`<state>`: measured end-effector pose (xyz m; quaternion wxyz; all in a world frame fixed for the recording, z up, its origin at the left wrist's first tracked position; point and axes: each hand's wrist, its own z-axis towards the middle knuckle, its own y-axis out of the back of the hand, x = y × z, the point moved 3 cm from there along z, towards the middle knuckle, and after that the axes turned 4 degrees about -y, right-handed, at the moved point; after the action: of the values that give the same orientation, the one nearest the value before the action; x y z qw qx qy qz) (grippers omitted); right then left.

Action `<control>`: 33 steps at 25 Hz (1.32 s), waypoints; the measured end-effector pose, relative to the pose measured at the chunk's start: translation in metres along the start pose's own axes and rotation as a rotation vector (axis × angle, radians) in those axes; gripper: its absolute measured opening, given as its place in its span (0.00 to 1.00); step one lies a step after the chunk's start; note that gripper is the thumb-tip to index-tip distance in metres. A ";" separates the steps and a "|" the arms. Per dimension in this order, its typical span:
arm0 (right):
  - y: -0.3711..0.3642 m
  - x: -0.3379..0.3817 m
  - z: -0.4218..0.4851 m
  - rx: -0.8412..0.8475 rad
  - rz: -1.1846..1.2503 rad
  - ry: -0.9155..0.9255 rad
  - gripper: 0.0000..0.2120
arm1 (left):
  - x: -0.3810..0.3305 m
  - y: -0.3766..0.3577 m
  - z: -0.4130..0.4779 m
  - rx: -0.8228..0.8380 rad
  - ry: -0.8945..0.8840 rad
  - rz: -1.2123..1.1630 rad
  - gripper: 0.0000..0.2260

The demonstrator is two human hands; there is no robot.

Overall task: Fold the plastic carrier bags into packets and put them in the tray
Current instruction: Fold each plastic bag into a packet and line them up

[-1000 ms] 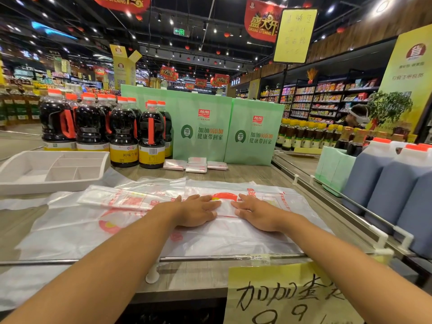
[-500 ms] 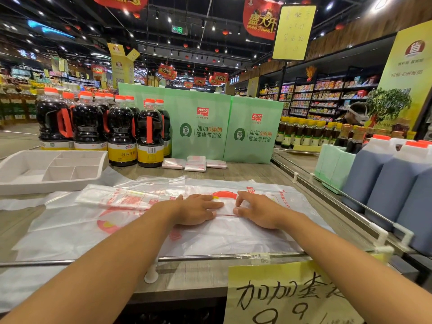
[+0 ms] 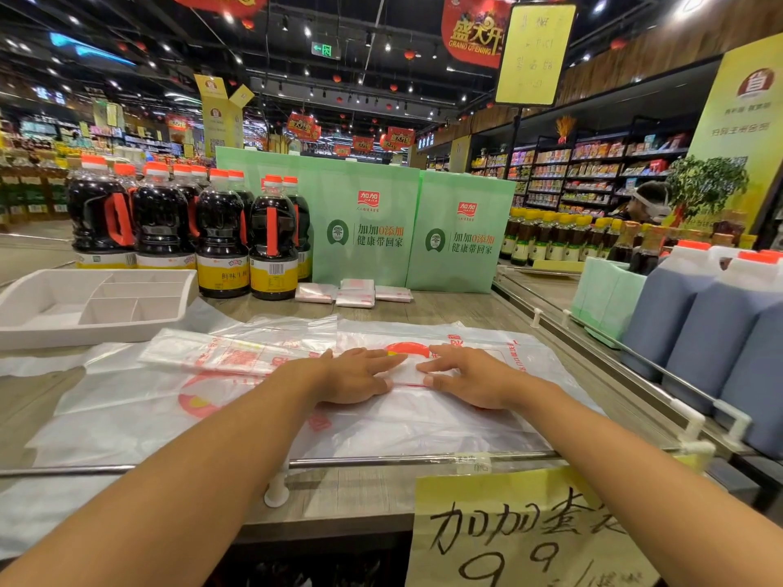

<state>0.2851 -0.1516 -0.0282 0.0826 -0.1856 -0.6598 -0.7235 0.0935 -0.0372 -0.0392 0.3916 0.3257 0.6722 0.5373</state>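
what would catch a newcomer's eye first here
The left hand and right hand press flat on a plastic bag spread mid-counter. Dark bottles stand back left beside tall green bags, with three packets lying before them. A white tray sits at the left.

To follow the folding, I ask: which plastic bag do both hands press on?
The wide right-hand bag with the red round print; left hand and right hand lie flat on it. The narrow folded strip lies further left.
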 end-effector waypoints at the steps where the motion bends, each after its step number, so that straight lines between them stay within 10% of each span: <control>1: 0.000 0.000 0.000 0.008 -0.005 0.003 0.19 | 0.000 0.000 0.001 -0.001 -0.007 0.005 0.24; 17: 0.011 -0.034 -0.032 0.139 -0.024 -0.076 0.27 | 0.004 0.010 -0.004 0.188 0.000 0.106 0.25; 33: 0.010 -0.007 -0.019 -0.017 -0.157 0.043 0.25 | 0.038 0.004 -0.019 -0.056 -0.060 -0.020 0.24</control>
<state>0.2921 -0.1722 -0.0222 0.0381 -0.1186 -0.6642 -0.7371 0.0585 -0.0130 -0.0399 0.4261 0.3240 0.6479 0.5420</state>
